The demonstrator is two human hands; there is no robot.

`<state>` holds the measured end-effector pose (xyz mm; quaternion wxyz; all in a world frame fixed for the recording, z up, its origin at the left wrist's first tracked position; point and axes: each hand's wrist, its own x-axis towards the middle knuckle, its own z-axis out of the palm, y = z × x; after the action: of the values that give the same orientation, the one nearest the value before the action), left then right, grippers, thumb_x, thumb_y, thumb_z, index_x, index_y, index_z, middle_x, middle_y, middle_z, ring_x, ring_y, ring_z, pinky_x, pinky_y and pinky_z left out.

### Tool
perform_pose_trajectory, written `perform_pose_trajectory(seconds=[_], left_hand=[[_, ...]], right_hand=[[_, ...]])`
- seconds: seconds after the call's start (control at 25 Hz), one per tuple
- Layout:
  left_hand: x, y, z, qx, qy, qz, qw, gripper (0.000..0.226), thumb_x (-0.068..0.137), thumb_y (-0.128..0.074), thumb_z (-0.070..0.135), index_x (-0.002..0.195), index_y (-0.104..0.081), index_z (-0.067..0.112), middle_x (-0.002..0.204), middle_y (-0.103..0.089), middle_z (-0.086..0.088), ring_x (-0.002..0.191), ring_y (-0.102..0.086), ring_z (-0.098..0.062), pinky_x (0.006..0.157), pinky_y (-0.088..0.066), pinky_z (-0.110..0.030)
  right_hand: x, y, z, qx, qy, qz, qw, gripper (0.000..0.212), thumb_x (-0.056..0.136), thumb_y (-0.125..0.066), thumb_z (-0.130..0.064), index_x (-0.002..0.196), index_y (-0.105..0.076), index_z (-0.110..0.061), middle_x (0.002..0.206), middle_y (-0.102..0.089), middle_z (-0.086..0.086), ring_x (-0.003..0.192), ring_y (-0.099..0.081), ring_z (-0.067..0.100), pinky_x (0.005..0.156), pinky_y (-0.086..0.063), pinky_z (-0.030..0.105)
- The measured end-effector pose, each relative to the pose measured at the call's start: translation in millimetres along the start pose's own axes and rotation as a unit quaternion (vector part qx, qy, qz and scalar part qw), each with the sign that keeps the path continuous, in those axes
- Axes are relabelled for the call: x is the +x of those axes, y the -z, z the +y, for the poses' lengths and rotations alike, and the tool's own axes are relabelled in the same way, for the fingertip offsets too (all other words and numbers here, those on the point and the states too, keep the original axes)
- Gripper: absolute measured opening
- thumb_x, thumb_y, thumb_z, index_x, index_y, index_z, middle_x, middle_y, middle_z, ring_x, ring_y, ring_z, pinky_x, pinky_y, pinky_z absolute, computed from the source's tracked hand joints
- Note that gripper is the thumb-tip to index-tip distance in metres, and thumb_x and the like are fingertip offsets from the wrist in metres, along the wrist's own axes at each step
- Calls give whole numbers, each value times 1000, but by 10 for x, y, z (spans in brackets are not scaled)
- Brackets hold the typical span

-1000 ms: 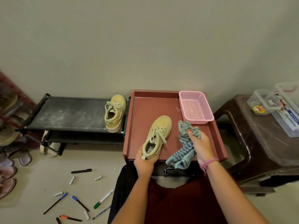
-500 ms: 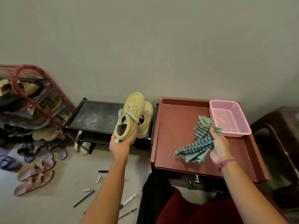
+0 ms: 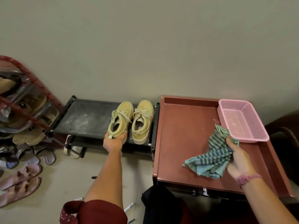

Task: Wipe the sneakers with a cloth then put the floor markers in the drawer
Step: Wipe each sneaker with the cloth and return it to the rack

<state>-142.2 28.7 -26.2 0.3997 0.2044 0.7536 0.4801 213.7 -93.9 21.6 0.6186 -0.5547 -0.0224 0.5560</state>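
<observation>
dusty black rack (image 3: 84,120) shelf bare left of two sneakers (image 3: 131,121), pink basket (image 3: 241,120) crowding cabinet top's (image 3: 186,135) far-right corner

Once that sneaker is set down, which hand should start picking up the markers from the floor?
Left, probably. The left hand is by the black rack beside the floor where a marker lies; the right hand holds the striped cloth.

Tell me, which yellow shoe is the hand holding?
The left sneaker on the black rack. The left hand grips its heel, while the right sneaker beside it stands untouched.
</observation>
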Motion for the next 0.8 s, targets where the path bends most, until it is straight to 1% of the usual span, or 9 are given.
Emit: perform_pose_trajectory(seconds=[0.08,0.16,0.28,0.36,0.48,0.6,0.68,0.76,0.8], left_hand=[[118,-70,-36,8,5,12,1000,62,70,-85,12,126,-57,12,118,-62,-6,107,-58,-22,96,-49,-35],[212,-133,-59,7,0,14,1000,61,70,-85,13,124,-57,12,116,-62,-6,104,-58,-21,94,-49,-34],[259,-248,-126,1,-21,-12,1000,60,69,-85,11,123,-58,13,110,-63,-2,99,-59,-18,88,-49,-30],[231,-305,-189,-4,-28,-27,999,61,69,-86,10,123,-58,13,109,-64,-2,96,-60,-16,85,-49,-28],[285,-329,-258,13,-37,-38,999,68,67,-87,13,127,-55,16,112,-63,-1,100,-59,-17,90,-49,-31],[429,-228,-357,46,-43,-93,994,78,67,-87,12,136,-48,18,121,-62,0,110,-58,-18,99,-47,-36],[454,-119,-420,82,-21,-115,990,95,66,-87,12,146,-36,17,138,-53,-3,127,-51,-23,106,-42,-42],[330,-18,-449,72,1,-96,993,98,70,-82,5,150,-26,14,150,-40,-6,139,-38,-23,111,-36,-42],[173,19,-430,39,10,-59,997,94,75,-77,-1,151,-23,12,152,-36,-7,140,-35,-22,111,-36,-40]], right_hand=[[76,44,32,-4,-12,5,1000,28,92,-55,-24,113,-63,-6,107,-69,12,85,-71,22,65,-60,38],[141,58,65,-4,-23,1,1000,32,92,-55,-24,117,-61,-5,111,-68,13,89,-71,23,68,-59,39],[214,42,119,4,-34,-8,999,31,92,-54,-23,116,-61,-4,106,-70,13,86,-71,23,64,-59,36],[255,26,157,5,-39,-8,999,29,93,-54,-23,115,-61,-5,107,-70,13,87,-71,22,64,-59,35],[306,-2,190,15,-44,-4,999,30,93,-53,-24,116,-61,-5,109,-69,13,88,-71,22,66,-58,37],[297,-52,184,34,-58,-15,998,32,93,-53,-25,116,-60,-4,112,-68,15,91,-70,24,68,-59,39],[251,-99,151,39,-60,-22,997,31,93,-53,-24,115,-61,-4,110,-69,15,89,-70,25,69,-59,39],[197,-128,97,43,-56,-32,997,32,93,-53,-24,116,-60,-3,111,-68,16,93,-69,26,74,-56,41],[155,-126,54,48,-52,-42,997,34,93,-52,-25,118,-60,-3,113,-67,17,97,-68,27,79,-54,42]])
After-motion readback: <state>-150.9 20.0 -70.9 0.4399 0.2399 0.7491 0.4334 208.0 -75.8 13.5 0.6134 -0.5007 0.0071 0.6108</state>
